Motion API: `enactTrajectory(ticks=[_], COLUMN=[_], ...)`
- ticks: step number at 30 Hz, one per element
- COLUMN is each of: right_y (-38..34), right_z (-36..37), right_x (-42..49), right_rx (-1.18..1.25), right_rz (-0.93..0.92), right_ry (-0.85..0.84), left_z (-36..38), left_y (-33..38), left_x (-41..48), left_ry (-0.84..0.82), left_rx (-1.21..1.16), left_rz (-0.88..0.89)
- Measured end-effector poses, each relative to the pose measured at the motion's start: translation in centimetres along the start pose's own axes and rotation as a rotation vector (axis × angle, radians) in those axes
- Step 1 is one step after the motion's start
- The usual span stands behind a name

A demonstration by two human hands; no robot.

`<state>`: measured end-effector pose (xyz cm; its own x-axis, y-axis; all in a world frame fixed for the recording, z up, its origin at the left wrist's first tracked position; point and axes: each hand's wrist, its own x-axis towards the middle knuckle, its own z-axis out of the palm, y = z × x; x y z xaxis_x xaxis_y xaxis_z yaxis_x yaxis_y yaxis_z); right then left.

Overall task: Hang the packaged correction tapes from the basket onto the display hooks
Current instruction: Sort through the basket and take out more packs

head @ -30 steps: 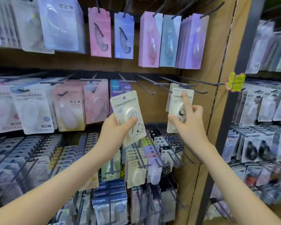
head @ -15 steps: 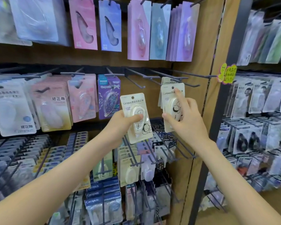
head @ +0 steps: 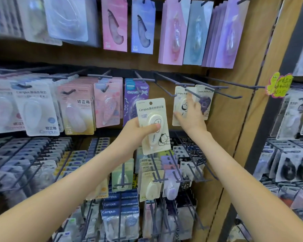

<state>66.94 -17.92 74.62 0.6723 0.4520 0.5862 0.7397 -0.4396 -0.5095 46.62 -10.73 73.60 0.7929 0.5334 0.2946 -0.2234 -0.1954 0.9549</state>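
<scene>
My left hand (head: 138, 131) grips a cream Campus correction tape pack (head: 152, 110), thumb across its blister, held upright in front of the middle row. To its right a second cream pack (head: 179, 102) hangs on a dark display hook (head: 192, 92). My right hand (head: 192, 116) lies flat against that pack's front with the fingers pointing up. A pack with a dark purple picture (head: 205, 102) hangs just behind it. The basket is out of view.
Bare hooks (head: 222, 95) stick out to the right of the hung packs. A purple pack (head: 136, 100) hangs to the left. Long lower hooks (head: 191, 172) full of tapes jut out under my arms. A wooden side panel (head: 234, 128) and a yellow tag (head: 278, 84) bound the right.
My right hand slid its cream pack back along the hook and now presses it flat instead of pinching it. My left hand stayed put with its pack.
</scene>
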Motion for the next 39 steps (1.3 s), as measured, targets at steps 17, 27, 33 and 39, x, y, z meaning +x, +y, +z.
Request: enactTrajectory(ticks=[17,27,33,39], right_y=[-4.4,-3.3,-2.3,-0.8], right_z=[-1.5,-5.1,-6.3,-6.0], right_x=[-8.6,-9.8,-9.1,-8.6], right_rx=[0.528,0.531,0.357,0.143], right_rz=[-0.302,-0.150,-0.083,-0.115], right_ry=[-0.193,0.050,0.290,0.335], left_z=[0.0,0.3,-2.0,-2.7], left_y=[-0.9,1.5,-1.7,-3.0], left_x=[0.0,0.6,4.5,5.8], left_ry=[0.049,-0.183,0.321,0.359], left_rx=[0.216,1.010,1.534,1.725], left_rz=[0.142,0.523,0.647,0.616])
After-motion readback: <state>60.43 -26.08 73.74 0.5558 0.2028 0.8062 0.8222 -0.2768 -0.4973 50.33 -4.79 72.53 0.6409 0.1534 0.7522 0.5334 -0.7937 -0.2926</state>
